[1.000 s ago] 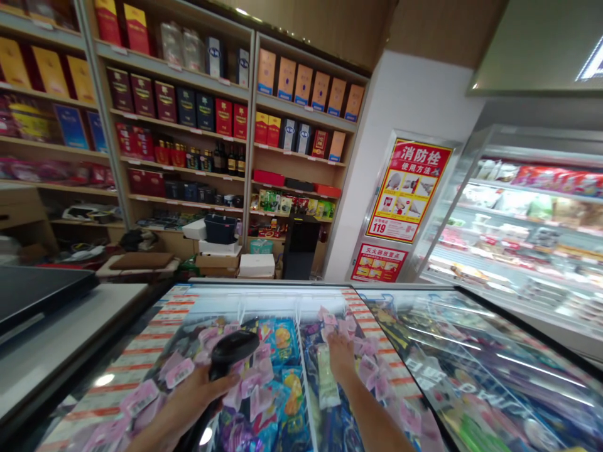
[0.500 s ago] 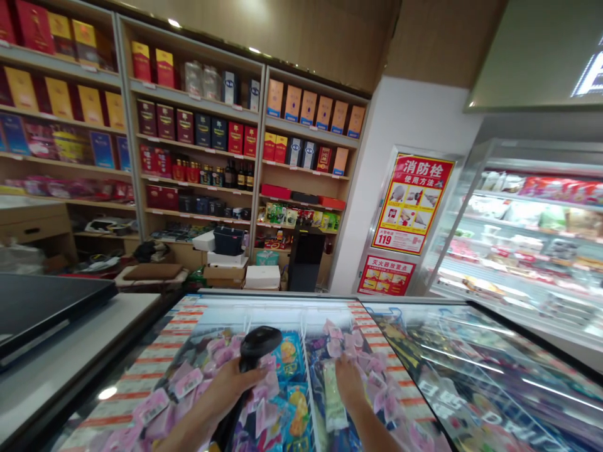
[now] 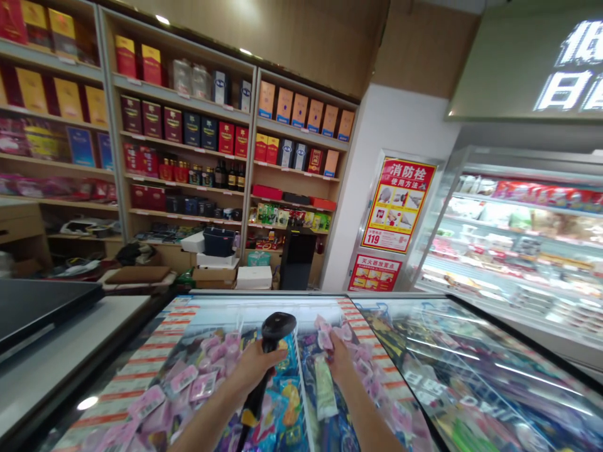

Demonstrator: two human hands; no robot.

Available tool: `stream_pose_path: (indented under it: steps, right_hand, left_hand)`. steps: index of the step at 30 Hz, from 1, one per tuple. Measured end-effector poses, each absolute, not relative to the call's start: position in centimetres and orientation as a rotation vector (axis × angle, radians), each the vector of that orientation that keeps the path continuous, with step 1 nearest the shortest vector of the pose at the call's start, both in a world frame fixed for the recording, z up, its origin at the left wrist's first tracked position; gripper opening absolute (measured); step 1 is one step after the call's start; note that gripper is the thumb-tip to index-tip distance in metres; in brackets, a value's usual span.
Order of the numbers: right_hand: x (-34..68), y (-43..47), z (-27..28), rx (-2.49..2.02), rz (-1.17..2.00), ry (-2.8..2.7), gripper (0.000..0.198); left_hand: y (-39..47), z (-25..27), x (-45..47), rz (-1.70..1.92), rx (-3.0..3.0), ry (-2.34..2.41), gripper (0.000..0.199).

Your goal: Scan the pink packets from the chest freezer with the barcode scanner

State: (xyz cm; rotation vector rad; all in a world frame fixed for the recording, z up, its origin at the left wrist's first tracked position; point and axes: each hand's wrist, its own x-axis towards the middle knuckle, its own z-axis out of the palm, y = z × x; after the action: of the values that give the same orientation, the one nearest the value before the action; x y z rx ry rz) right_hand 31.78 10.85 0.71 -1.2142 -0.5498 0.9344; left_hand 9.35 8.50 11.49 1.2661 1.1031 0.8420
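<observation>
A black handheld barcode scanner [image 3: 277, 324] with a yellow trigger is gripped by my left hand [image 3: 257, 367], its head tipped up above the display freezer [image 3: 217, 301]. My right hand [image 3: 340, 361] reaches over the freezer's right-hand section. Its fingers stretch toward a cluster of small pink packets or tags [image 3: 324, 333], thumb apart; whether the fingertips touch them I cannot tell. Beside that hand lies a pale green wrapped pack [image 3: 325, 389]. More pink pieces [image 3: 202, 384], some with barcodes, spread left of the scanner, with blue packs [image 3: 285, 402] below it.
A second freezer [image 3: 452, 364] adjoins on the right. Shelves of boxed bottles [image 3: 183, 135] line the back wall. Red fire-hydrant posters [image 3: 396, 201] hang beside a lit open fridge [image 3: 513, 245]. A black flat panel [image 3: 47, 307] rests on the left counter.
My view has turned slightly right. The scanner has risen and moved toward my right hand. My right hand has reached farther forward, past the pale green pack.
</observation>
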Motion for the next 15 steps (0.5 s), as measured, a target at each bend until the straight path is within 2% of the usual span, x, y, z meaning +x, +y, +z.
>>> stream_pose_path:
  steps: [3, 15]
  right_hand:
    - [31.3, 10.9, 2.3, -1.082, 1.004, -0.397, 0.036]
    - [30.1, 9.4, 4.5, -0.792, 1.097, -0.210, 0.022]
  left_hand:
    - [7.6, 11.8, 9.9, 0.782, 1.296, 1.036, 0.034]
    - [4.5, 13.0, 8.0, 0.725, 1.384, 0.998, 0.037]
